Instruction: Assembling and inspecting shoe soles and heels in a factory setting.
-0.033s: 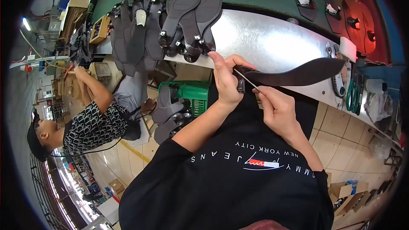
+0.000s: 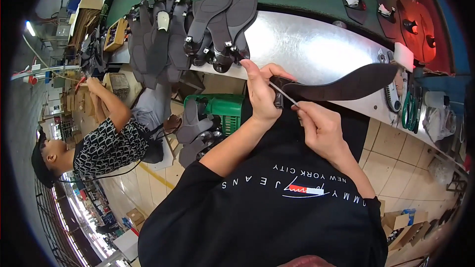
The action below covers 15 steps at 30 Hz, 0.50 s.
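Observation:
A long dark shoe sole (image 2: 346, 85) stretches to the right over the edge of the metal worktop. My left hand (image 2: 262, 91) is closed around its heel end, where a shiny black heel piece (image 2: 279, 96) shows between fingers and palm. My left thumb points up and away from the grip. My right hand (image 2: 321, 123) pinches a thin metal rod (image 2: 284, 94), which slants up and left across the heel end. The rod's far tip is close to my left fingers; whether it touches the heel cannot be made out.
Dark soles with black heels (image 2: 217, 34) lie heaped at the left of the metal worktop (image 2: 302, 34). Scissors with green handles (image 2: 409, 111) and a utility knife (image 2: 392, 96) lie right. A green crate (image 2: 230, 113) stands below. A co-worker (image 2: 109, 138) works at left. More soles (image 2: 355, 0) lie far right.
The sole's toe end has shifted slightly left and turned a little, showing more of its broad face. My right hand and the rod have moved slightly left.

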Each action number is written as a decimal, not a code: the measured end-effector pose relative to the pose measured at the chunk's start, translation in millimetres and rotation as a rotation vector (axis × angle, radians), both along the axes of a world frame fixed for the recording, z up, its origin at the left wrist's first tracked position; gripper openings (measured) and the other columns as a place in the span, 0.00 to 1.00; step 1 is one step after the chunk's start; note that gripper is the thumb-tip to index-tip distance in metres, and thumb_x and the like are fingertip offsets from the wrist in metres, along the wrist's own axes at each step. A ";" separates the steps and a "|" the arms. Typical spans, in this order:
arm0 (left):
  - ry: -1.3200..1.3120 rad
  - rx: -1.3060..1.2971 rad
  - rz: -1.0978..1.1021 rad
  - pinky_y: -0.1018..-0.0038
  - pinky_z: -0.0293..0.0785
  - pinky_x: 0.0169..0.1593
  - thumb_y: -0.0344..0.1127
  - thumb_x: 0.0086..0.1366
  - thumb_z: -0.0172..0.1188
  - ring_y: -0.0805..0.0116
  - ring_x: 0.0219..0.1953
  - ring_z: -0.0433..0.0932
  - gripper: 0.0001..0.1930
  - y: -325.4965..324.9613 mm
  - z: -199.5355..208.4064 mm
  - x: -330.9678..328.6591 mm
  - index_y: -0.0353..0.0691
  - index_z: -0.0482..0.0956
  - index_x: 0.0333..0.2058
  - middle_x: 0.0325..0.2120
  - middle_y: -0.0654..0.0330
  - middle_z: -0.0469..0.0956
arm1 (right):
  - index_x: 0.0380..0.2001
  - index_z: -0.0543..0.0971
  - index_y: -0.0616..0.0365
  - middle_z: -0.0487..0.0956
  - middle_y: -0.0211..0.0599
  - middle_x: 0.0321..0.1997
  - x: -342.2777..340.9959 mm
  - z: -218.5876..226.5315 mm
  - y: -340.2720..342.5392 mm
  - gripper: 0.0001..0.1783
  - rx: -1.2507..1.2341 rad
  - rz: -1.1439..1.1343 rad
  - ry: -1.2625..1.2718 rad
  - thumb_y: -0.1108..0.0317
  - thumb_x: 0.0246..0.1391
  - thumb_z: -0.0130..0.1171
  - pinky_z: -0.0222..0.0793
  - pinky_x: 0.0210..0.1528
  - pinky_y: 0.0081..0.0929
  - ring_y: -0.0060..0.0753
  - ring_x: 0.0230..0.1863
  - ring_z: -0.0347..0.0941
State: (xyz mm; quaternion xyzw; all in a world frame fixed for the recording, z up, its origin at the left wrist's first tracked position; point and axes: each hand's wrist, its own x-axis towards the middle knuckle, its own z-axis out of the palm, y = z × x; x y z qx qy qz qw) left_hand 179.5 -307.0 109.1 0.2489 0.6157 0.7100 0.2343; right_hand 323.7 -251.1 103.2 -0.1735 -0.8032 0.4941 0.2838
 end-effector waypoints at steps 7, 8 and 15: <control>-1.326 0.070 0.003 0.81 0.57 0.20 0.72 0.57 0.53 0.74 0.23 0.69 0.31 10.8 7.7 -14.9 0.45 0.74 0.28 0.19 0.66 0.73 | 0.33 0.77 0.58 0.77 0.40 0.25 2.4 11.8 -10.2 0.08 0.106 0.140 0.051 0.78 0.46 0.61 0.71 0.27 0.34 0.44 0.26 0.76; -1.299 0.165 -0.201 0.80 0.61 0.25 0.71 0.54 0.58 0.70 0.30 0.72 0.30 4.3 1.4 -15.8 0.46 0.73 0.21 0.21 0.66 0.73 | 0.33 0.77 0.59 0.77 0.41 0.26 2.0 15.9 -4.4 0.07 0.107 0.040 0.023 0.78 0.47 0.61 0.71 0.28 0.34 0.44 0.26 0.76; -1.320 0.104 -0.091 0.73 0.63 0.30 0.62 0.56 0.61 0.70 0.28 0.68 0.24 6.4 -7.7 3.0 0.50 0.70 0.16 0.17 0.71 0.66 | 0.34 0.77 0.61 0.77 0.45 0.26 1.8 3.1 3.0 0.05 0.155 -0.157 -0.097 0.78 0.52 0.58 0.69 0.26 0.33 0.46 0.25 0.75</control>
